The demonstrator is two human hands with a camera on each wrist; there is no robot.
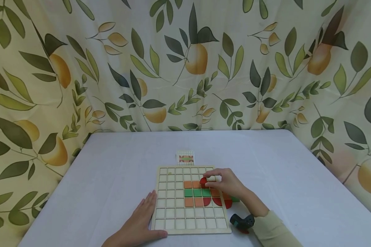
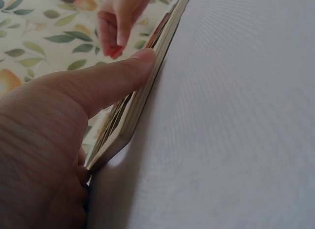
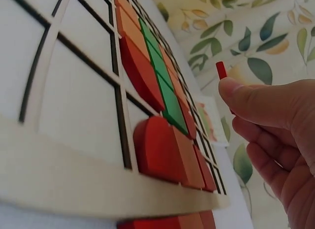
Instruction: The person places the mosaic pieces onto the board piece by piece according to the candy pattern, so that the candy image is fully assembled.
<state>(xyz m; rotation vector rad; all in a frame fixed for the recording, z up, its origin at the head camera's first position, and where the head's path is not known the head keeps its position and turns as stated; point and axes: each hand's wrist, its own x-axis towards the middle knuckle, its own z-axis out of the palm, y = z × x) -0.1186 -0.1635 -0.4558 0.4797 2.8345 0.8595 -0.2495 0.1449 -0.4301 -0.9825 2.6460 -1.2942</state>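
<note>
My right hand (image 1: 227, 181) pinches a small red tile (image 3: 221, 70) between thumb and forefinger, over the right part of the gridded wooden board (image 1: 170, 223). Orange tiles (image 1: 188, 202) and green tiles (image 1: 197, 192) lie in the board's cells, along with red tiles with a curved side (image 3: 142, 74). My left hand (image 1: 139, 219) rests along the board's left side with its fingers straight. Its thumb (image 2: 118, 74) lies on the front edge near the corner, as the left wrist view shows.
Behind the board lies a small pattern card (image 1: 185, 153) with a coloured grid. More red, orange and green tiles (image 1: 235, 199) lie on the white table (image 1: 126, 164) off the board's right side, partly under my right forearm. A leaf-and-fruit patterned curtain (image 1: 185, 103) surrounds the table.
</note>
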